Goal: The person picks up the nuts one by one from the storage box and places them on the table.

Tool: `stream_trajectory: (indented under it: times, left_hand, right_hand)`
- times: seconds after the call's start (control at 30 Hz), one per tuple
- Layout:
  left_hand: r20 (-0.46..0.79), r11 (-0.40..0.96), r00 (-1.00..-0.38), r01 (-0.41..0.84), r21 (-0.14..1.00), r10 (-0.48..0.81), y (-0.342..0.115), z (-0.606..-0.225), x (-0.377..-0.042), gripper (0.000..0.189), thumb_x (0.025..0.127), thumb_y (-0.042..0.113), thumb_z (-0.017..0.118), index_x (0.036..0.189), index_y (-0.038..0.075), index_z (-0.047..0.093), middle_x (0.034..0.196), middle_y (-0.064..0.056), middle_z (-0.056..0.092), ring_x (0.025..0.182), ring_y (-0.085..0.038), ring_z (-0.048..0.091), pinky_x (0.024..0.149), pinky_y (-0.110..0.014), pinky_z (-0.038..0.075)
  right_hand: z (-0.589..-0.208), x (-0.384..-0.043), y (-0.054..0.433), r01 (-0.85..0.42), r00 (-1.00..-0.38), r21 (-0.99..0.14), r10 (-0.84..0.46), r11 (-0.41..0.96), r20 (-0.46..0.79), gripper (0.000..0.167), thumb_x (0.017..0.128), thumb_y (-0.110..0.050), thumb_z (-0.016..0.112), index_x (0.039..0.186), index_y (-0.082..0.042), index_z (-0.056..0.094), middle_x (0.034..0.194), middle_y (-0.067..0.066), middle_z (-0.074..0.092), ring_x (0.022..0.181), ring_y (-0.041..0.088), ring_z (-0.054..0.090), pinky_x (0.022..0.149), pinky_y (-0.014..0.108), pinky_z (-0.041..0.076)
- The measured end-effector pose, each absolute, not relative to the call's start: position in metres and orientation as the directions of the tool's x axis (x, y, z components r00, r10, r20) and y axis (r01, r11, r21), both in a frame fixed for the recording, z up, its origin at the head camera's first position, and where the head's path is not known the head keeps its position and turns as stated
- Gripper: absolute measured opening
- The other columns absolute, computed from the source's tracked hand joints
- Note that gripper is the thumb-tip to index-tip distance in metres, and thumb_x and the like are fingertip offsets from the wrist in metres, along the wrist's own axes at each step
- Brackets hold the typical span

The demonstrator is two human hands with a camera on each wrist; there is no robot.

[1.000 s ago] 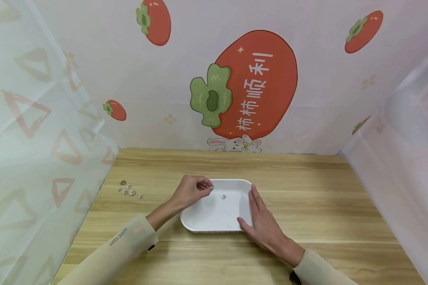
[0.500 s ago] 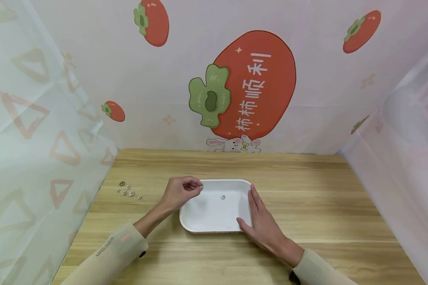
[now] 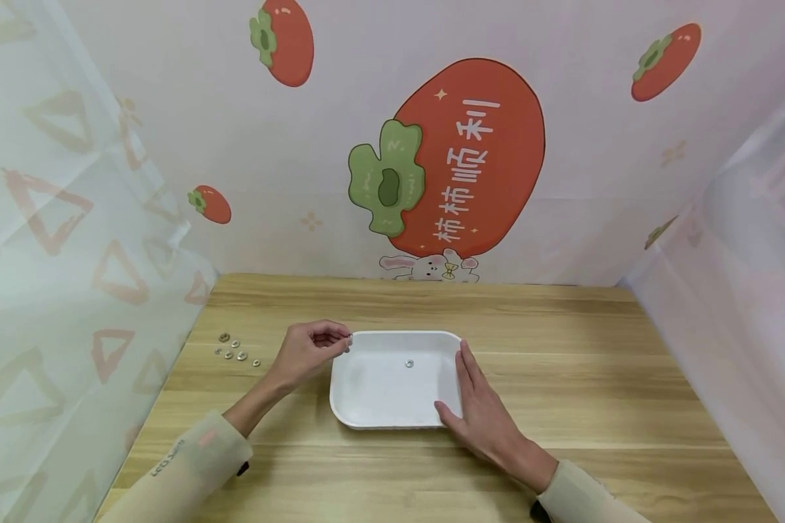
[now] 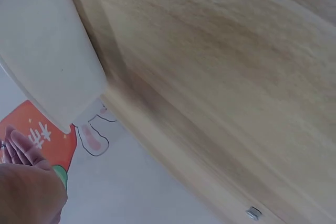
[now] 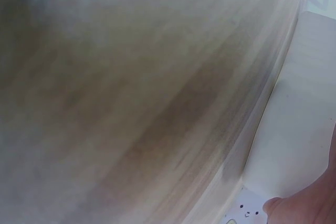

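In the head view, a white rectangular tray (image 3: 392, 418) with rounded corners stands on the wooden table. One small silver nut (image 3: 409, 364) lies inside it. My left hand (image 3: 310, 356), at the tray's far left corner, pinches a small shiny metal nut (image 3: 350, 338) between thumb and fingertips; most of it is hidden by the fingers. My right hand (image 3: 490, 421) rests on the tray's right end, its fingers straight along the rim and the thumb over the near right corner. Several loose nuts (image 3: 242, 356) lie left of the left hand.
The wooden table (image 3: 595, 392) runs back to a printed cloth wall (image 3: 268, 145) with persimmon pictures. Cloth hangs at the left and right sides too. A single nut (image 4: 254, 213) shows on the table in the left wrist view.
My left hand has moved left, from over the tray's inside to its far left corner, still pinching the small nut. The right hand and the tray have stayed in place.
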State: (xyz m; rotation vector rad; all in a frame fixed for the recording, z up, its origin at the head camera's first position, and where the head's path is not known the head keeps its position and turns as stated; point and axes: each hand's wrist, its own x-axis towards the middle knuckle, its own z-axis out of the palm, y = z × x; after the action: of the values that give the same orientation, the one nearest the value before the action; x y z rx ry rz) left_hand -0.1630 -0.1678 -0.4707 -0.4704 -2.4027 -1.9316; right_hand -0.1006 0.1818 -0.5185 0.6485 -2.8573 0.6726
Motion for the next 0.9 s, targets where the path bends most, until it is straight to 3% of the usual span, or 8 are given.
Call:
stream_trajectory:
  times: [0.3,0.6,0.9]
  left_hand:
    - [0.274,0.237,-0.946,0.311,0.920,0.175,-0.188,-0.469,-0.162,0.010,0.092,0.002,0.080,0.101,0.000,0.078,0.096,-0.013,0.079,0.081,-0.013,0.075,0.072,-0.023,0.061]
    - [0.328,0.214,-0.934,0.352,0.911,0.139,-0.212,-0.465,-0.162,0.010,0.093,-0.004,0.076,0.103,-0.006,0.076,0.094,-0.017,0.078,0.083,-0.010,0.077,0.076,-0.024,0.063]
    - [0.321,0.273,-0.943,0.333,0.903,0.086,-0.247,-0.468,-0.160,0.012,0.094,0.000,0.077,0.105,-0.004,0.077,0.092,-0.008,0.079,0.082,-0.012,0.077,0.076,-0.022,0.062]
  right_hand:
    - [-0.519,-0.100,0.183,-0.434,-0.901,-0.394,-0.374,0.810,0.222,0.099,0.099,-0.047,0.066,0.164,0.011,0.017,0.176,0.022,0.011,0.158,0.038,0.029,0.119,0.053,0.041]
    - [-0.518,-0.100,0.182,-0.432,-0.901,-0.397,-0.373,0.810,0.221,0.099,0.099,-0.046,0.067,0.163,0.011,0.018,0.175,0.023,0.012,0.157,0.038,0.030,0.118,0.053,0.041]
    - [-0.519,-0.101,0.182,-0.415,-0.909,-0.392,-0.366,0.821,0.197,0.099,0.100,-0.050,0.064,0.164,0.009,0.016,0.177,0.020,0.008,0.158,0.038,0.027,0.119,0.053,0.040]
